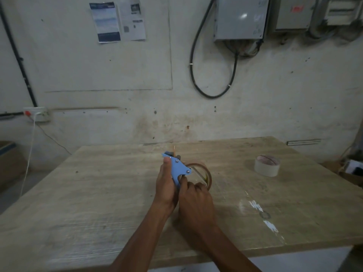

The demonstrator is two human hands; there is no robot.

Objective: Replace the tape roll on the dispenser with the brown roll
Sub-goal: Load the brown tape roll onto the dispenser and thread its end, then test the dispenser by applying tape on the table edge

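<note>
Both hands [166, 185] grip dispenser [177, 169], brown roll [204, 174].

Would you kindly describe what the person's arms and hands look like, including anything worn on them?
Both forearms are bare as far as the frame shows: no sleeves in view. The left hand and the right hand wear no gloves, and no watch, bracelet or ring is visible on the sides that face the camera. No markings stand out in the dim light.

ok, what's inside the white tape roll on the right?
The white tape roll stands alone on the table. Its pale inner core wall shows through the open top; the tabletop at the core's bottom is hidden by the near rim.
</note>
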